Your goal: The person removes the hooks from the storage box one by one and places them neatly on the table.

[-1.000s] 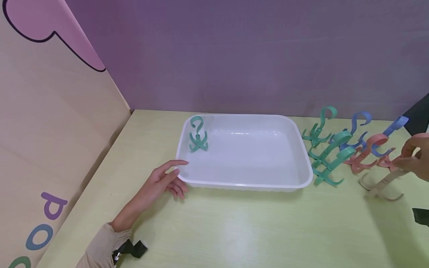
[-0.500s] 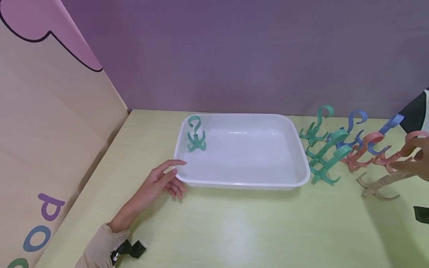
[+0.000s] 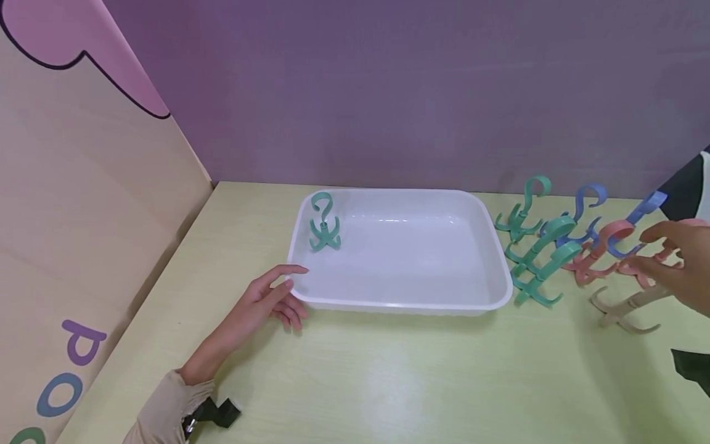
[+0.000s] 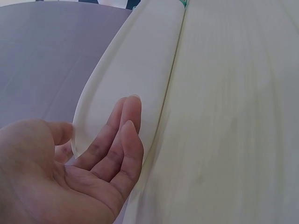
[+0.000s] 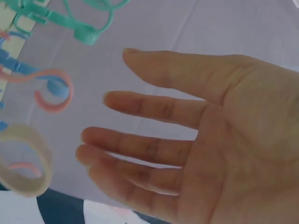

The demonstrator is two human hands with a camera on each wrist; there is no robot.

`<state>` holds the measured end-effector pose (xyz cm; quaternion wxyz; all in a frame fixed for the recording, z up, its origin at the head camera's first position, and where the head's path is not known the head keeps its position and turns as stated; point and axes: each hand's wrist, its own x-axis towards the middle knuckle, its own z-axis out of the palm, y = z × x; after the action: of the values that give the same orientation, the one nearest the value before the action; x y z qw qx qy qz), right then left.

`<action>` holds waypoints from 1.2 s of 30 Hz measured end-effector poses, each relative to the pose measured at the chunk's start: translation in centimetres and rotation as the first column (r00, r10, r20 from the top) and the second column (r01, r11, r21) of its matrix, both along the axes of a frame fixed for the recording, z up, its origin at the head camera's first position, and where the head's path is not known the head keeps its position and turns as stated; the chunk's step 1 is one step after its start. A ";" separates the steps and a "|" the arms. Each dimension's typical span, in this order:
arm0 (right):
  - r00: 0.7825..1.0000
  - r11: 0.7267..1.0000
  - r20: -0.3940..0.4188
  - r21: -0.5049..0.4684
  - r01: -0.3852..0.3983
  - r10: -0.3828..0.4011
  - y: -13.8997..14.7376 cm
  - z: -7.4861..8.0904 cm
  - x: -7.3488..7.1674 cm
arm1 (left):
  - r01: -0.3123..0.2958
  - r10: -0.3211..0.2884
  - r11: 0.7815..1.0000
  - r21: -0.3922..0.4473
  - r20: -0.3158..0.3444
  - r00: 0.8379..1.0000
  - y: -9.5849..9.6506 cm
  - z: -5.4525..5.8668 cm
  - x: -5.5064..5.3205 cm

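At the near-left corner of a white plastic tray (image 3: 388,306), my left hand (image 3: 272,298) rests with its index finger over the rim and its other fingers outside. The left wrist view shows these fingers relaxed along the tray's outer wall (image 4: 126,70). Inside the tray stands a green multi-prong hanging hook (image 3: 325,236). At the far right, my right hand (image 3: 685,262) is beside a beige hook (image 3: 627,306) that stands tilted on the table. In the right wrist view the fingers are spread, nothing between them, and the beige hook's curl (image 5: 44,172) is apart from them.
Right of the tray stand several green hooks (image 3: 540,280), blue hooks (image 3: 582,209) and pink hooks (image 3: 604,246), close together. A purple wall panel (image 3: 388,92) rises behind the table (image 3: 360,382). A black-and-white object (image 3: 688,191) is at the right edge.
My right hand has let go of the beige hook and its fingers have spread and moved off. The beige hook stays tilted on the table. My left hand remains at the tray corner.
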<state>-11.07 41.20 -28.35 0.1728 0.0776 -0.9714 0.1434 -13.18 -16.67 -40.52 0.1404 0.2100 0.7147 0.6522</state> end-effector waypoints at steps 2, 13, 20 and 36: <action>0.999 0.998 -0.029 0.052 -0.018 0.020 -1.0 0.4 0.3 | 0.001 -0.001 1.000 0.002 0.001 1.000 0.0 0.0 0.0; 0.977 0.975 -0.162 0.197 -0.104 0.136 -5.8 1.9 0.7 | -0.003 0.003 1.000 0.007 -0.008 1.000 -0.1 0.1 0.1; 0.947 0.964 -0.210 0.161 -0.210 0.241 -10.8 1.6 0.6 | -0.006 0.006 1.000 0.013 -0.001 1.000 0.1 0.4 0.1; 0.795 0.839 -0.269 0.159 -0.520 0.544 -19.6 2.5 -1.4 | 0.006 -0.006 1.000 0.029 0.011 1.000 1.4 0.2 -0.3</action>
<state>-12.51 21.60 -25.88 0.2695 0.3753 -0.8765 0.1349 -13.51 -15.26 -40.35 0.1436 0.2105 0.7038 0.6631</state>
